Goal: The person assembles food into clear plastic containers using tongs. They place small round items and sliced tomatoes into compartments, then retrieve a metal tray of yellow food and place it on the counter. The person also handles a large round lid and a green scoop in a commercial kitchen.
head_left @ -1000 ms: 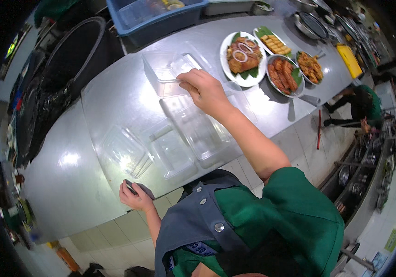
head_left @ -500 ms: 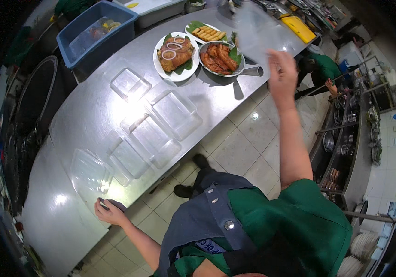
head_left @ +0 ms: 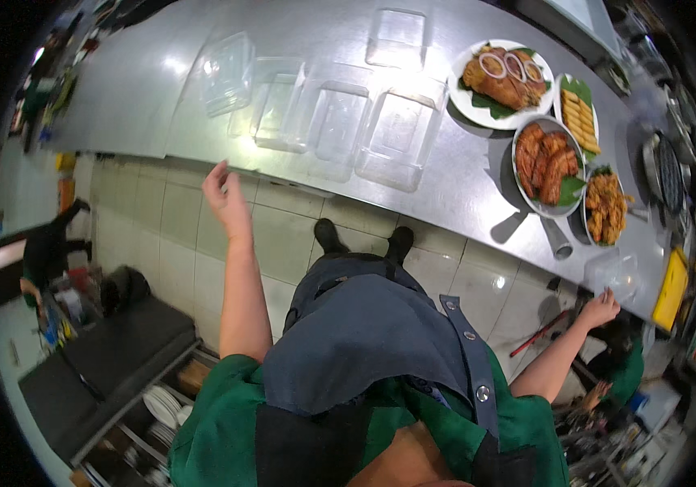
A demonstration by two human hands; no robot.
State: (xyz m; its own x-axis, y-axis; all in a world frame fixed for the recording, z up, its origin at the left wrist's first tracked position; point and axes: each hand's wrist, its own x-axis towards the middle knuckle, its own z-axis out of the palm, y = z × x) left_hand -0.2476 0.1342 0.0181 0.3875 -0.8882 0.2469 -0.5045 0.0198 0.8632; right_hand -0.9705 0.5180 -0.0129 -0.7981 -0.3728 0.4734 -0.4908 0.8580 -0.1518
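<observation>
My right hand (head_left: 600, 310) is at the right end of the steel table, fingertips pinched on a thin clear plastic piece (head_left: 613, 274); blur hides whether it is a lid or a bag. By the table's front edge, my left hand (head_left: 226, 199) has loosely bent fingers, apart, with nothing visible in them. Several clear rectangular plastic containers lie beyond it, among them a wide one (head_left: 401, 134), a narrower one (head_left: 279, 109) and a tilted one (head_left: 229, 75). Nearest my right hand among the food is a pan of browned fried pieces (head_left: 605, 203).
A pan of fried meat strips (head_left: 547, 162) has its handle (head_left: 557, 239) over the front edge. Behind it are a plate of onion-topped fried meat (head_left: 504, 79) and a plate of rolls (head_left: 578, 118). A yellow tray (head_left: 670, 288) lies far right. Another person (head_left: 628, 373) is beyond the table.
The view has turned, so the table now runs across the top. My right hand has lowered the clear plastic piece toward the table's right end. My left hand has left the table's left corner.
</observation>
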